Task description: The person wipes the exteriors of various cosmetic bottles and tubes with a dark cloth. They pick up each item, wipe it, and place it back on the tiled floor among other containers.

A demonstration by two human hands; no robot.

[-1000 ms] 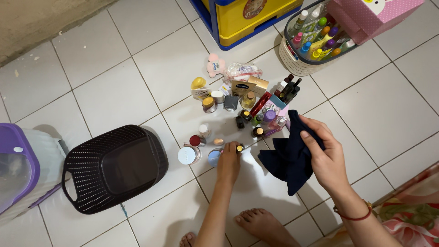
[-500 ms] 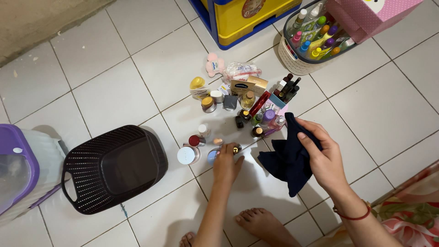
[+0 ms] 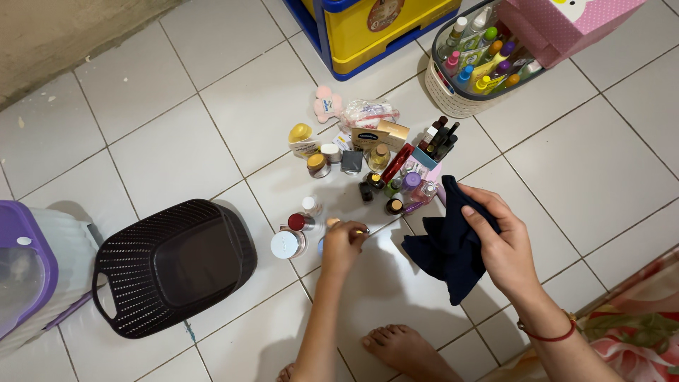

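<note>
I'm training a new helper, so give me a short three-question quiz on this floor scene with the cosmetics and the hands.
1. True or false: the right hand holds a dark navy cloth.
2. The left hand closes on: A) a small gold-capped item, B) the black woven plastic basket, C) the yellow and blue plastic drawer unit.
3. What colour is the tiled floor?

Key: 1 true. 2 A. 3 white.

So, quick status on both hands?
Left hand closed on a small gold-capped item. Right hand grips dark cloth. Jars and bottles crowd the floor beside them.
</note>
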